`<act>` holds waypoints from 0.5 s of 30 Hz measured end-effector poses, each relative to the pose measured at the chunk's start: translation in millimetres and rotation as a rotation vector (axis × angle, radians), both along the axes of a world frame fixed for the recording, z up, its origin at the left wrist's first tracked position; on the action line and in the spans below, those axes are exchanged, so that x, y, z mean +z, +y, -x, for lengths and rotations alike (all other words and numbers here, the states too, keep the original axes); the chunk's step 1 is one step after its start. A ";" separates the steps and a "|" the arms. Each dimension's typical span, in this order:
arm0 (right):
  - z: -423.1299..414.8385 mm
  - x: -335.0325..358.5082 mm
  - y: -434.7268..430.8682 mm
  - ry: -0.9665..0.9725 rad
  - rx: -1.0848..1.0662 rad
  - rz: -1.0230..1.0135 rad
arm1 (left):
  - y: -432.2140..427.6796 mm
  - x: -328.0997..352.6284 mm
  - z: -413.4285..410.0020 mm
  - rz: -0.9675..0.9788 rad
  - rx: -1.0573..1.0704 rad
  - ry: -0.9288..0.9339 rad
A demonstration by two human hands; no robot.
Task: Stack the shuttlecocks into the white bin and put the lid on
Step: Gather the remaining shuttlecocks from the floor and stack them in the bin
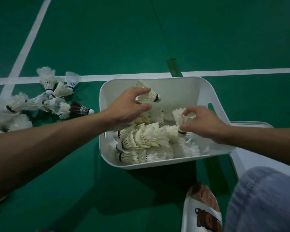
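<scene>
A white bin (167, 160) stands on the green court floor with several white shuttlecocks stacked in rows (144, 141) inside it. My left hand (126, 107) reaches over the bin's left side and holds a white shuttlecock (149, 95), its cork pointing right. My right hand (203, 123) is over the bin's right half, pinching another shuttlecock (182, 121) that stands cork down. The white lid (238, 158) lies flat on the floor to the right of the bin, partly under it and behind my knee.
A loose pile of shuttlecocks (54, 101) lies on the floor left of the bin, one with dark feathers (77, 109). White court lines (94, 78) cross behind. My foot in a white slide sandal (201, 213) and my knee (264, 198) are at the lower right.
</scene>
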State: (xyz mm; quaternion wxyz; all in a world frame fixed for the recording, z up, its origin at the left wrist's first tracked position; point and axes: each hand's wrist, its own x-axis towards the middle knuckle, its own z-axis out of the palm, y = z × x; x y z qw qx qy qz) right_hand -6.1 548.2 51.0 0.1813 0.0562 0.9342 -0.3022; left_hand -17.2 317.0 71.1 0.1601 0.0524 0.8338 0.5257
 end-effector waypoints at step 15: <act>-8.1 -21.1 -13.7 -0.261 -0.103 0.072 | -13.4 -5.3 -3.6 0.072 -0.017 0.007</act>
